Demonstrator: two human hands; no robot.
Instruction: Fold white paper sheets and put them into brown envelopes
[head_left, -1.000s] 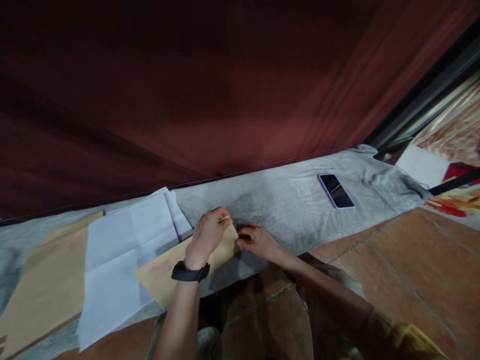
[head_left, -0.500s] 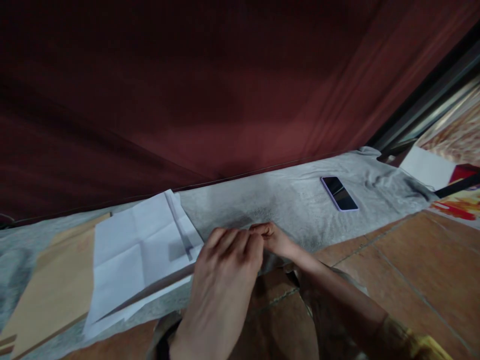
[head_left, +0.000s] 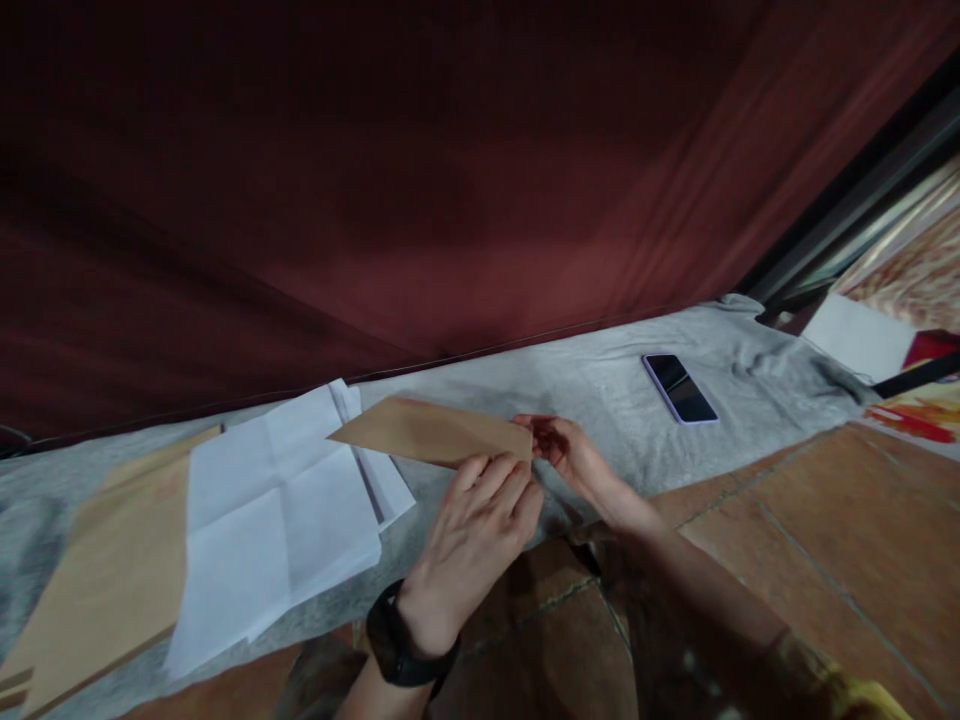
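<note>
Fingers of the left hand (head_left: 480, 520) bend over the near edge of a brown paper piece (head_left: 442, 433) at the centre of the frame, close together and holding it near its right end, with the thumb out of sight. Just right of them, the fingers of the right hand (head_left: 568, 450) are curled in against the paper's right end; shadow falls there, so I cannot tell whether they pinch it or only touch it. Both hands sit at that one end, probably because the close work is there — the long left part is left unsupported by any finger, its pointed tip showing over white sheets (head_left: 240, 520) at the lower left. Those sheets, creased crosswise, partly overlap larger brown paper (head_left: 112, 570) at the far left, perhaps set there to keep the middle of the grey cloth (head_left: 585, 370) for handling. A phone (head_left: 680, 388) lies face up right of centre, apart from both hands — likely put aside so that it is out of the way. Behind everything, a dark red curtain (head_left: 450, 200) fills the upper frame, while brown floor tiles (head_left: 847, 540) show at the lower right.
</note>
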